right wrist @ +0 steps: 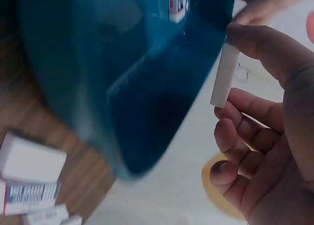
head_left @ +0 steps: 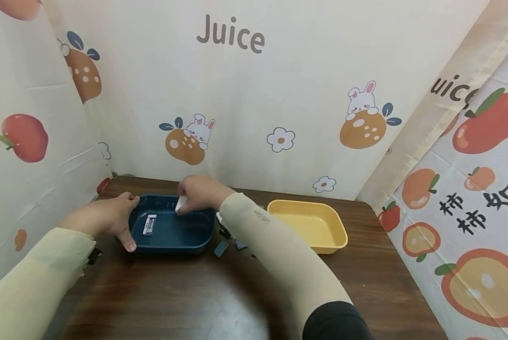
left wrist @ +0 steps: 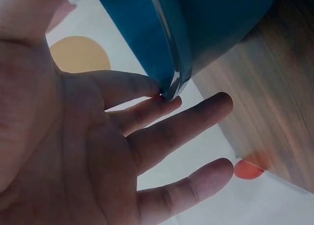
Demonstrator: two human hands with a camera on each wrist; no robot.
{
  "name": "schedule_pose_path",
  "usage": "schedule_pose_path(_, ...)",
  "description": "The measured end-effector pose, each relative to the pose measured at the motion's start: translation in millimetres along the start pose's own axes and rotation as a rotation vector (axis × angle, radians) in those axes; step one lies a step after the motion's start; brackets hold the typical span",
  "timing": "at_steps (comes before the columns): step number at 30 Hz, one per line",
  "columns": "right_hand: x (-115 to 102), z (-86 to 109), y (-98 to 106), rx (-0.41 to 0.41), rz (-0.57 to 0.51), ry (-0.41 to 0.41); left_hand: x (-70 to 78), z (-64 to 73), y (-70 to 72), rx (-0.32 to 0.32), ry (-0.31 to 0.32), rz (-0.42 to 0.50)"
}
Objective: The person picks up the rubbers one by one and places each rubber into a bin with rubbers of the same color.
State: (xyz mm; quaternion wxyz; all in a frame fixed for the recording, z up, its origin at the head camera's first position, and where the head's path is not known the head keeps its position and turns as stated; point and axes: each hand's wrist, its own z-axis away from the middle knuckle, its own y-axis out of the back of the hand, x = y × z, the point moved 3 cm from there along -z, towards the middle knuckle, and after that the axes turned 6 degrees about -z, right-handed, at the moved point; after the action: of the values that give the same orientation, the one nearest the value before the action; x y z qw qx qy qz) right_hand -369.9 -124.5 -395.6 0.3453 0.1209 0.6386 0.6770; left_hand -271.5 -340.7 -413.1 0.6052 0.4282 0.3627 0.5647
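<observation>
A dark blue plastic basin point(head_left: 175, 240) stands on the left of the table, with a white label point(head_left: 149, 225) on its inner bottom. My left hand point(head_left: 111, 217) spans its left end, thumb by the front corner. The left wrist view shows the fingers spread and fairly straight, one touching the rim. Over the basin's back right part, my right hand point(head_left: 203, 191) pinches a small white rectangular eraser point(right wrist: 224, 75) between thumb and fingers. More white erasers, one in a printed sleeve point(right wrist: 32, 198), lie on the table beside the basin in the right wrist view.
A yellow basin point(head_left: 311, 224) stands to the right, partly behind my right forearm. Small blue-grey blocks point(head_left: 221, 249) lie between the two basins, some hidden by that arm. Printed cloth point(head_left: 241, 94) hangs behind the wooden table point(head_left: 186, 302) and at both sides.
</observation>
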Motion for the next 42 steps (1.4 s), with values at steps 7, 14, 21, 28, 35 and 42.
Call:
schedule_pose_path(7, -27, -20.9, -24, -0.101, -0.002, -0.029, -0.6, 1.7, 0.3, -0.004, -0.002, 0.023)
schedule_pose_path(14, -46, -30.4, -30, -0.185, 0.024, -0.060, -3.2, 3.0, 0.8, 0.006, -0.013, 0.005)
schedule_pose_path(21, -53, -45.7, -29, -0.221, 0.074, -0.054, -3.4, 5.1, 1.1, 0.010, -0.012, 0.016)
schedule_pose_path(28, -56, -61.9, -43, -0.293, 0.128, -0.059, -3.2, 5.4, -0.4, 0.006, -0.009, 0.033)
schedule_pose_path(35, -59, -67.5, -53, -0.335, 0.181, -0.064, -2.9, 5.1, 1.2, 0.009, -0.013, 0.020)
schedule_pose_path(42, -59, -76.4, -61, -0.365, 0.232, -0.064, -3.6, 4.6, 0.8, -0.003, -0.011, 0.017)
